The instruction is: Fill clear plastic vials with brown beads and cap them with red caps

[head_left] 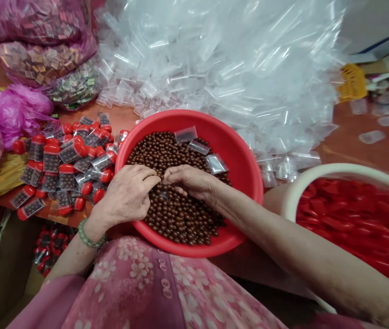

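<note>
Glossy brown balls point(181, 228) fill much of a red plastic basin point(245, 178) in front of me. My left hand point(126, 189) curls over the basin's left side, fingers closed and pointing right. My right hand point(191, 180) reaches in from the right, its fingers pinched together against the left fingertips. What the fingers hold is hidden; a bit of clear plastic point(162, 195) shows just beneath them. On the balls behind my right hand lie several clear plastic containers point(186, 134), one of them point(217, 163) close to the right wrist.
Filled containers with red caps point(66, 176) are heaped left of the basin. A large pile of clear containers point(215, 68) rises behind it. At right stands a white-rimmed tub point(290, 201) of red caps point(345, 219). Pink bags point(23, 109) sit at left, above an open cardboard box point(6, 269).
</note>
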Available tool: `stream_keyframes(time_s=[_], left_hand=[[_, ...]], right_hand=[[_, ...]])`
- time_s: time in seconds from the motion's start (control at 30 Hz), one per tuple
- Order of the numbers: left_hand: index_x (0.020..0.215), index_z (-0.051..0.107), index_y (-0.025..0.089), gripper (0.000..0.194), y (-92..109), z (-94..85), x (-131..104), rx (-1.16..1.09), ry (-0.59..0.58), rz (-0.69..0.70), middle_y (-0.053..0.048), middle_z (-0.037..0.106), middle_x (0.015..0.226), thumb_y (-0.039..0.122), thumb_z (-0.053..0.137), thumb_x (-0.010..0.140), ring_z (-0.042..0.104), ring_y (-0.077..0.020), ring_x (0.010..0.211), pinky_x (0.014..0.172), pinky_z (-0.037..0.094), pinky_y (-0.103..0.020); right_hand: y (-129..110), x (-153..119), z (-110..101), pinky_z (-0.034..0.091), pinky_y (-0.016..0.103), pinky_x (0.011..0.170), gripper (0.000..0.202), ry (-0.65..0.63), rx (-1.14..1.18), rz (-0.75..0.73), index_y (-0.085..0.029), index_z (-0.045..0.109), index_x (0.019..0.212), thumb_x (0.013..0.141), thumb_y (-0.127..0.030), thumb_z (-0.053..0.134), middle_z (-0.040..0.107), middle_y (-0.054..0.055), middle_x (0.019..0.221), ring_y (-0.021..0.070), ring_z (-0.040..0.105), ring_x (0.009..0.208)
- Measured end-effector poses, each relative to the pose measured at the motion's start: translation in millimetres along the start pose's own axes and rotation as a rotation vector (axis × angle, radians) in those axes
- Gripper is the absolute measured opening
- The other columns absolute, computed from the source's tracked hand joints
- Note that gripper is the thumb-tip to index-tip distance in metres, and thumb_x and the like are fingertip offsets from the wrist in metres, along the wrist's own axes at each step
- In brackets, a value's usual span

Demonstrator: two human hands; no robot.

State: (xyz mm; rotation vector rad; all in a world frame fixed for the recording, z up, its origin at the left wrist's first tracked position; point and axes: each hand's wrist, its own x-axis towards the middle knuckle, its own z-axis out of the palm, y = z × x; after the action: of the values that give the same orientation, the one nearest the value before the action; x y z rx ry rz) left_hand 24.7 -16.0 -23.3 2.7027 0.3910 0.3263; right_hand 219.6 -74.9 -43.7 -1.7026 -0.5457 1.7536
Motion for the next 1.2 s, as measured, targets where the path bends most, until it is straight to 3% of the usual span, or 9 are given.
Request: stream_keyframes(time_s=[0.23,0.4,0.5,0.6,0.73,0.93,1.2], left_hand=[[0.124,0.062,0.015,0.042,5,-3.1,0,-0.017,-0.060,0.015,-0.011,0.063,0.128,0.021,0.061,0.082,0.056,-0.0286,0.119,0.101,0.046,-0.045],[0.122,0.064,0.021,0.032,6,4.8,0,-0.033,0.045,-0.007,-0.009,0.065,0.126,0.028,0.057,0.092,0.059,-0.0274,0.114,0.096,0.049,-0.046],[0.112,0.067,0.017,0.024,7,2.8,5,-0.228,0.125,-0.048,-0.009,0.070,0.117,0.025,0.057,0.092,0.063,-0.0236,0.108,0.095,0.050,-0.041],[0.103,0.066,0.012,0.018,11,-3.3,11,-0.535,0.189,-0.157,-0.008,0.073,0.100,0.021,0.056,0.091,0.067,-0.0166,0.091,0.085,0.053,-0.031],[0.100,0.066,0.012,0.017,16,-5.2,15,-0.672,0.239,-0.185,-0.009,0.072,0.099,0.018,0.060,0.085,0.067,-0.0157,0.088,0.082,0.053,-0.028],[0.098,0.069,0.014,0.016,23,-7.1,14,-0.818,0.189,-0.275,-0.006,0.073,0.093,0.020,0.065,0.083,0.068,-0.0150,0.083,0.077,0.052,-0.026],[0.101,0.067,0.014,0.018,18,-2.6,19,-1.039,0.118,-0.299,-0.005,0.073,0.092,0.022,0.064,0.085,0.068,-0.0144,0.086,0.083,0.052,-0.027]], right_hand=[[2,-7,1,0.021,0.016,0.028,0.006,-0.069,0.118,0.067,-0.016,0.055,0.056,0.055,-0.017,0.061,0.047,-0.006,0.044,0.0025,0.032,0.030],[11,-9,4,0.021,0.016,0.028,0.008,-0.068,0.196,0.041,-0.018,0.051,0.056,0.056,-0.020,0.059,0.041,-0.008,0.040,0.0031,0.031,0.029],[11,-13,6,0.022,0.016,0.028,0.013,-0.075,0.223,-0.015,-0.017,0.054,0.059,0.059,-0.023,0.065,0.049,-0.006,0.045,0.0028,0.033,0.031],[7,-18,4,0.031,0.016,0.033,0.020,-0.088,0.241,-0.079,-0.016,0.059,0.064,0.059,-0.028,0.074,0.059,-0.004,0.054,0.0030,0.041,0.036],[8,-24,-2,0.043,0.017,0.045,0.029,-0.105,0.246,-0.163,-0.015,0.064,0.077,0.056,-0.026,0.080,0.062,-0.004,0.058,0.0056,0.053,0.047],[12,-28,-6,0.039,0.019,0.047,0.036,-0.020,0.137,-0.290,-0.016,0.061,0.090,0.066,-0.036,0.078,0.062,-0.004,0.062,0.0070,0.054,0.051],[3,-35,3,0.040,0.020,0.049,0.037,-0.010,-0.110,-0.420,-0.016,0.061,0.090,0.080,-0.052,0.063,0.060,-0.002,0.067,0.0072,0.052,0.053]])
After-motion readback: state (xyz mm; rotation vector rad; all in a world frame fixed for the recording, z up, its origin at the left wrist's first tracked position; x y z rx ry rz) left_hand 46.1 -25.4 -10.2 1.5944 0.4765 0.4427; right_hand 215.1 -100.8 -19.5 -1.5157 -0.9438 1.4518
